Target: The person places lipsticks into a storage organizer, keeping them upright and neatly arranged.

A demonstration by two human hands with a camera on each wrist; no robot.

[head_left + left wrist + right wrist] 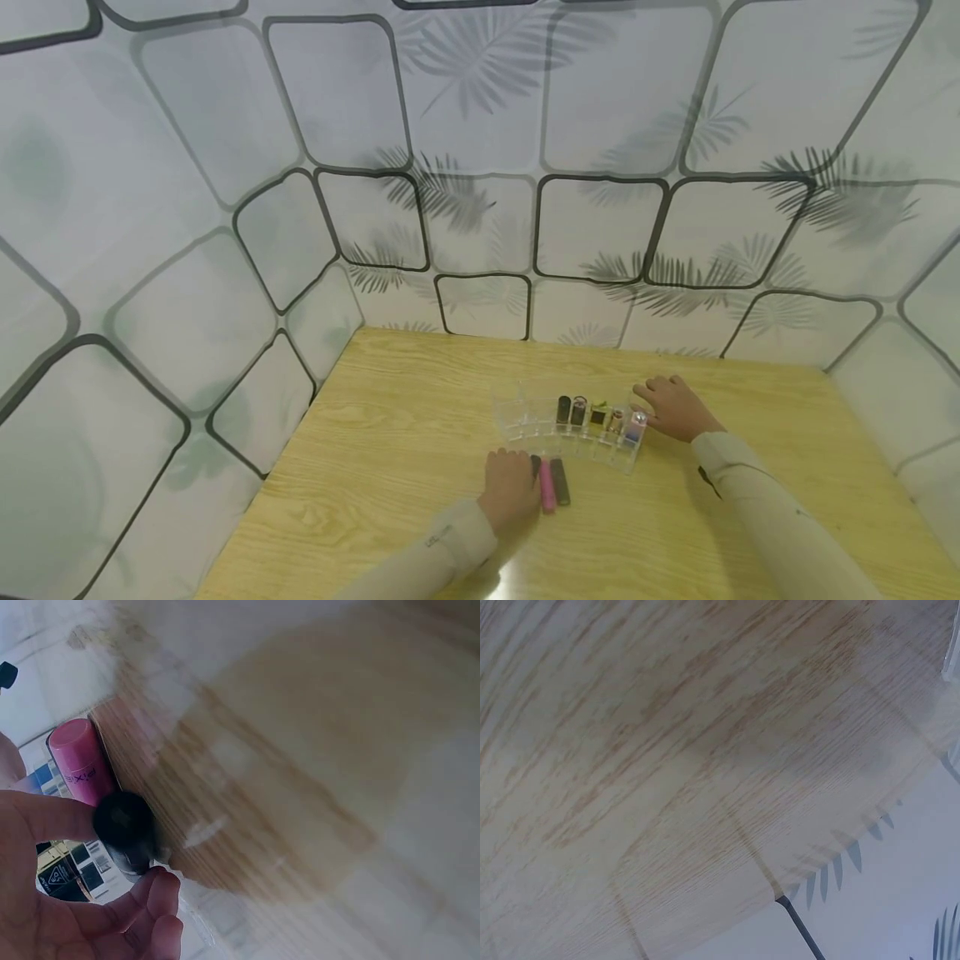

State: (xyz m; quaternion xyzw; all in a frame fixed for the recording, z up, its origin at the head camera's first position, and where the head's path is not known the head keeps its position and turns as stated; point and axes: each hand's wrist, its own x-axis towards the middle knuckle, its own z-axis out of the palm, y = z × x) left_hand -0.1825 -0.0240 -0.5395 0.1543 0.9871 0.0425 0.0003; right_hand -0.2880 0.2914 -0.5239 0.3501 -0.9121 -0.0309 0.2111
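Note:
My left hand (510, 490) pinches a black cylindrical cosmetic tube (126, 825) between thumb and fingers, low over the table. Just right of it in the head view lie a pink tube (547, 487) and a dark tube (560, 482), side by side. Behind them is a clear, curved cosmetics organizer (525, 429) with a row of compartments. My right hand (673, 408) is at the organizer's right end, its fingers loosely bent beside a small pink-and-blue bottle (636, 427). The right wrist view shows only a clear edge of the organizer (952, 656), with the hand out of sight.
Inside the organizer stand a black tube (563, 409), a dark bottle (578, 412), a gold-and-black bottle (597, 414) and a small gold-toned bottle (616, 421). The wooden table (360, 450) meets patterned walls (480, 233) at the back and left.

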